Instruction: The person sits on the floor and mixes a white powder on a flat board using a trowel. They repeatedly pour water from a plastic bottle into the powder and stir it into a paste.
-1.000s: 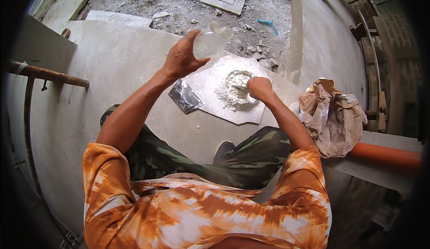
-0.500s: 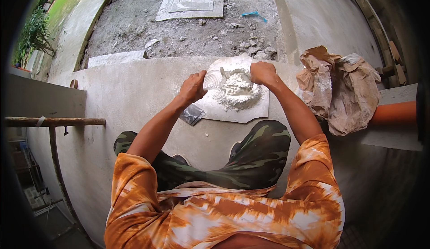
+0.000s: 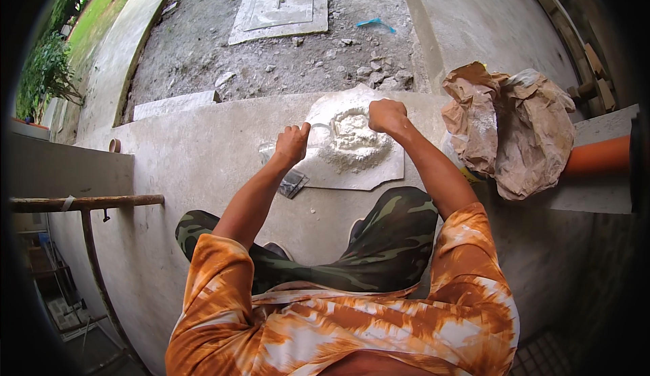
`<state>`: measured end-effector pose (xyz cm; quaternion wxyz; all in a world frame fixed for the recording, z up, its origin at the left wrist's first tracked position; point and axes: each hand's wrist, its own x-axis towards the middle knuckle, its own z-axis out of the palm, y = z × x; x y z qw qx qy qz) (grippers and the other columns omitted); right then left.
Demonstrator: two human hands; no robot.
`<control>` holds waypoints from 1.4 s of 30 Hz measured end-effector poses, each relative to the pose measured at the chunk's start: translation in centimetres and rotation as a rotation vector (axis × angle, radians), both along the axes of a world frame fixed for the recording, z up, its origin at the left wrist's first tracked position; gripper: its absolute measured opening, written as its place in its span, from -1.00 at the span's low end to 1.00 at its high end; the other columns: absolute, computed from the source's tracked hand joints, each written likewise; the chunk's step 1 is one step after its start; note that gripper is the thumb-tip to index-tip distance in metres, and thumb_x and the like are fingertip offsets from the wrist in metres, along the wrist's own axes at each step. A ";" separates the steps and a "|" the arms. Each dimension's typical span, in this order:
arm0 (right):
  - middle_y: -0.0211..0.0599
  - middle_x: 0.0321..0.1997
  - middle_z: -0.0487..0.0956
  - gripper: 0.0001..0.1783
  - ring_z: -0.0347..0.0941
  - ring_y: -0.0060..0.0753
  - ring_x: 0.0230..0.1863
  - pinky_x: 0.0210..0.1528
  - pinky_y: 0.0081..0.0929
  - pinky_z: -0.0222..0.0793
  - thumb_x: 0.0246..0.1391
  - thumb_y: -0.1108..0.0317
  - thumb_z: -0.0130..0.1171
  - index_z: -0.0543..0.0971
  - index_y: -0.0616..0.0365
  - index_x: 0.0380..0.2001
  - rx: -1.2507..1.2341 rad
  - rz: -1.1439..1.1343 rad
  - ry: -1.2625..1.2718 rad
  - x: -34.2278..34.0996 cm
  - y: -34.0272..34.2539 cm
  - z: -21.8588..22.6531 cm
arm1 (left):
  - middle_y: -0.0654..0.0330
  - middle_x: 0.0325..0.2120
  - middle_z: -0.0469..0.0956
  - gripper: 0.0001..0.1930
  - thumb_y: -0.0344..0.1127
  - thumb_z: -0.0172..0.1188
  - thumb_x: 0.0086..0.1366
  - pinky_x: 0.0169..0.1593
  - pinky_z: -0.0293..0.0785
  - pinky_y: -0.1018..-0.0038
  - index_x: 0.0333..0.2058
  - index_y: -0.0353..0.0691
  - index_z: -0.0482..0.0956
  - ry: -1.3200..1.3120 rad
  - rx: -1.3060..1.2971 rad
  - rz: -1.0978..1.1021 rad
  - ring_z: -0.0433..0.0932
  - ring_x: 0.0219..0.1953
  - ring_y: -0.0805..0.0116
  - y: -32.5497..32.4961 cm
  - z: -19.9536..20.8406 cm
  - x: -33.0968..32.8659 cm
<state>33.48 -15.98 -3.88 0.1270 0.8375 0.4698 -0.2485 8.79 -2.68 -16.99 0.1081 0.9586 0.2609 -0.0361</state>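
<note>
My left hand (image 3: 294,144) is closed around a clear plastic container (image 3: 267,151), perhaps a bottle, which shows on the hand's left side. To the right of that hand a pale pile of white powder (image 3: 355,132) rests on a whitish sheet (image 3: 386,171) with ragged edges. A ring-shaped groove runs through the powder's top. My right hand (image 3: 388,117) is a closed fist over the pile's right edge; whatever it grips is hidden. Below my left hand lies a small dark, shiny packet (image 3: 293,184), touching the sheet's left edge.
Crumpled brown paper (image 3: 511,132) stands at the right, by an orange pipe (image 3: 599,157). A rusty metal bar (image 3: 95,203) sticks in from the left. Beyond the concrete ledge (image 3: 203,139) are rubble (image 3: 382,75), a square concrete cover (image 3: 279,7) and a blue scrap (image 3: 376,25).
The clear container has swung from the right of my left hand, beside the powder, to its left. The groove in the powder now shows more plainly. My right hand has shifted slightly left.
</note>
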 end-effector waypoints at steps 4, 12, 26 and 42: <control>0.05 -0.01 0.69 -0.63 0.66 -0.01 0.03 0.01 -0.11 0.59 0.03 0.39 0.16 0.71 0.20 -0.08 -0.010 -0.002 0.004 -0.2 0.0 -0.1 | -0.19 -0.29 0.57 -0.69 -0.50 0.08 0.20 -0.17 0.58 -0.04 -0.06 -0.22 0.38 -0.013 -0.017 0.010 0.59 -0.17 -0.24 0.1 0.1 0.2; -0.01 -0.04 0.71 -0.64 0.67 -0.04 0.02 -0.02 -0.11 0.59 0.02 0.41 0.15 0.72 0.17 -0.11 0.006 0.018 -0.015 0.0 0.5 -0.7 | -0.21 -0.27 0.57 -0.68 -0.49 0.08 0.21 -0.16 0.58 -0.06 -0.04 -0.22 0.37 -0.027 -0.025 0.028 0.58 -0.16 -0.25 0.1 0.4 0.1; 0.07 -0.01 0.68 -0.61 0.64 0.04 0.05 0.03 -0.09 0.56 -0.02 0.37 0.17 0.70 0.25 -0.10 0.011 -0.093 0.062 0.3 0.4 0.2 | -0.22 -0.10 0.59 -0.17 -0.21 0.51 0.00 0.05 0.54 0.10 0.22 -0.26 0.28 -0.388 -0.192 0.300 0.58 -0.05 -0.21 2.3 1.8 -3.0; 0.10 -0.03 0.68 -0.63 0.64 0.07 0.02 0.04 -0.10 0.54 0.01 0.34 0.16 0.69 0.29 -0.14 0.049 -0.067 0.090 -0.1 -0.3 -0.4 | -0.16 0.06 0.47 -0.03 -0.07 0.61 -0.10 0.24 0.37 0.17 0.21 -0.35 0.29 -0.857 -0.355 0.843 0.45 0.15 -0.09 10.6 -3.4 -10.3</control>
